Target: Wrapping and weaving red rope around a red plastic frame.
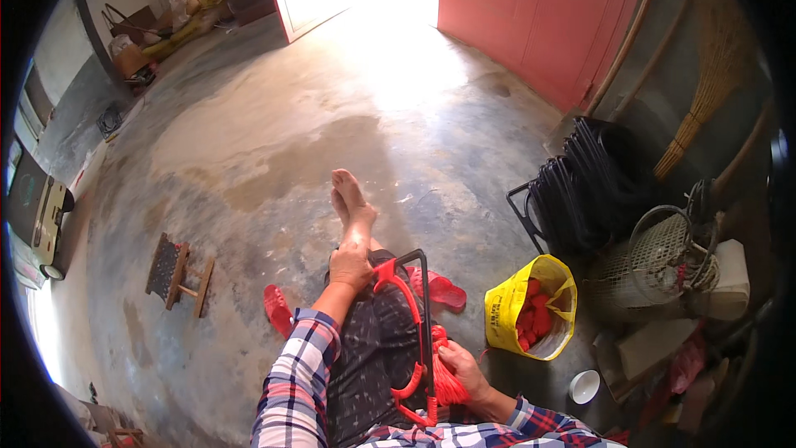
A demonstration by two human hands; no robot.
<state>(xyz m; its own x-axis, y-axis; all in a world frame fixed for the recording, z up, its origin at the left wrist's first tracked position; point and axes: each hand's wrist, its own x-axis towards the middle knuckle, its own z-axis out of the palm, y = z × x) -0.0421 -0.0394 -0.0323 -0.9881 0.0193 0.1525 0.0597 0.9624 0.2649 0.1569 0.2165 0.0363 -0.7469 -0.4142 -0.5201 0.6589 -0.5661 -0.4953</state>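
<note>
Across my lap lies a black metal frame, like a folding stool's, with red cord running along it and wound round its lower corner. My right hand is closed round a thick bundle of red cord beside the frame's right bar. My left hand is curled in front of my shin, next to the frame's upper red end; what its fingers hold, if anything, is hidden. A yellow bag with red cord bundles inside stands on the floor to the right.
Black folded metal frames, a wire basket and a straw broom line the right side. A white bowl sits near the bag. Red slippers lie by my legs; a small wooden stool is at left. Ahead stands a red door.
</note>
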